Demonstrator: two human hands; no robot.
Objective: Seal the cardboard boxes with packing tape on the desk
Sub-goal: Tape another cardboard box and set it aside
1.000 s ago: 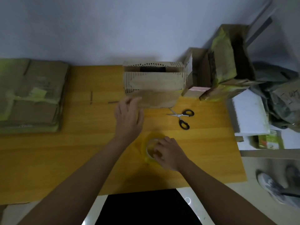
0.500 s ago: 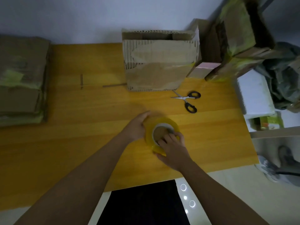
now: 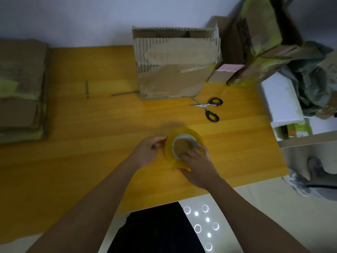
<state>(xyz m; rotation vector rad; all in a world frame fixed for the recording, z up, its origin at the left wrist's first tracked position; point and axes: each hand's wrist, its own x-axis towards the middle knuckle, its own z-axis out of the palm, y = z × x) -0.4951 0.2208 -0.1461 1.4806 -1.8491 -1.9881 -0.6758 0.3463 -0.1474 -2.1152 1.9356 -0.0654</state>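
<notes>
A yellow roll of packing tape [image 3: 170,143] is held tilted just above the wooden desk [image 3: 91,143], near its front middle. My right hand [image 3: 197,165] grips the roll from the near side, fingers hooked into its core. My left hand [image 3: 149,150] pinches the roll's left edge with its fingertips. A worn cardboard box [image 3: 173,70] with torn facing and old tape stands upright at the desk's back, well beyond both hands.
Black-handled scissors [image 3: 209,108] lie open right of the box. A stack of flattened cardboard [image 3: 20,92] fills the desk's left end. More boxes [image 3: 255,42] lean at the back right. White foam [image 3: 280,101] and a shoe [image 3: 299,181] lie beyond the right edge.
My left hand came back from the box to the tape roll and now pinches its edge. My right hand lifted and tilted the roll. The view has shifted down and closer.
</notes>
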